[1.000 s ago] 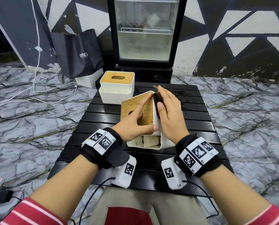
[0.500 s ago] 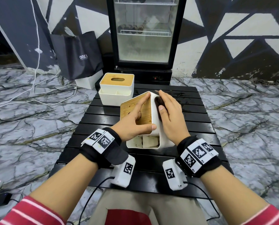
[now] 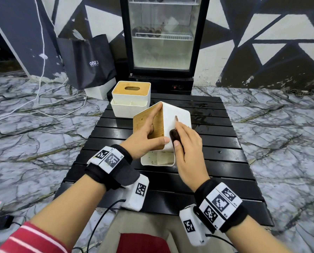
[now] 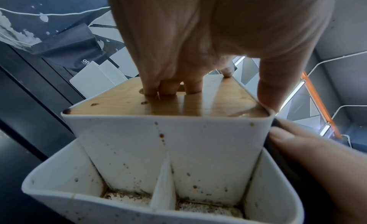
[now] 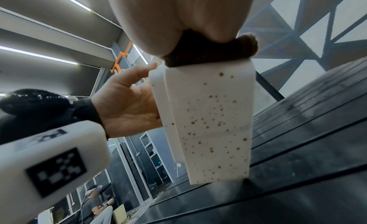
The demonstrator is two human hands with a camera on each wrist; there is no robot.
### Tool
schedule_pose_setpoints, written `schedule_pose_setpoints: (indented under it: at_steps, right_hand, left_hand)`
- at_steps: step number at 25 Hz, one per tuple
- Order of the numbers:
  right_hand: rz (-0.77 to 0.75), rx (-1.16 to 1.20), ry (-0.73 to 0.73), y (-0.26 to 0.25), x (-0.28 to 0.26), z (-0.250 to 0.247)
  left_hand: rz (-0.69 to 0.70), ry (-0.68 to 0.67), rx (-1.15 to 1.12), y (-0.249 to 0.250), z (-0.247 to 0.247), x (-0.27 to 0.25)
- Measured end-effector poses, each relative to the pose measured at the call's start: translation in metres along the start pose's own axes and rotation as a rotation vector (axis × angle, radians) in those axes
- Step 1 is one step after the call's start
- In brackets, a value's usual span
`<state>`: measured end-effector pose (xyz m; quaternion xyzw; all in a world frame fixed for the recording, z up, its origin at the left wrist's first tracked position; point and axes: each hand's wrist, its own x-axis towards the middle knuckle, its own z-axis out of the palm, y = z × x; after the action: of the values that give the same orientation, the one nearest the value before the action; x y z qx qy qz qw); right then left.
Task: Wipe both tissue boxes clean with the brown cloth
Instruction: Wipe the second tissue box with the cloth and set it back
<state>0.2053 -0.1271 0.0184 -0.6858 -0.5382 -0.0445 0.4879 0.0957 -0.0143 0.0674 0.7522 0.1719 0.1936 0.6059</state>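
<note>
Left hand (image 3: pixel 143 141) grips tilted tissue box (image 3: pixel 176 115), fingertips hidden inside its lid (image 3: pixel 140 121); right hand (image 3: pixel 189 154) holds dark cloth (image 3: pixel 174 136), mostly covered, against its side.

A black slatted table (image 3: pixel 225 154) carries a lidded white box (image 3: pixel 130 99) far left, a tilted box (image 3: pixel 178 121) mid-table.

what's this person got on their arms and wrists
Each wrist has a black fabric band, left band and right band, topped with white blocks bearing black square code markers. Under each hangs a white box with another marker, left box and right box, each trailing a thin black cable. The left sleeve is red with white stripes.
</note>
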Motion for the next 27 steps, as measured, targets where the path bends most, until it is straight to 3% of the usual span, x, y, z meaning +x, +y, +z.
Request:
schedule_pose_setpoints:
  at_steps: [6,14,19,23,27]
  right_hand:
    - [-0.080,0.005,0.027,-0.005,0.038,-0.003]
    - [-0.077,-0.086,-0.189,0.000,0.073,-0.034]
    - [0.018,-0.098,-0.307,0.002,0.072,-0.052]
    - [0.076,0.024,-0.251,-0.001,0.063,-0.054]
    - [0.221,0.220,-0.180,-0.001,0.055,-0.058]
  left_hand:
    - [0.005,-0.006,0.073,0.000,0.007,-0.005]
    - [-0.026,-0.034,0.081,0.003,0.001,-0.015]
    - [-0.028,0.040,0.115,0.004,-0.005,-0.015]
    - [-0.044,0.124,0.011,0.003,-0.004,-0.014]
    - [0.002,0.095,0.012,0.004,0.001,-0.018]
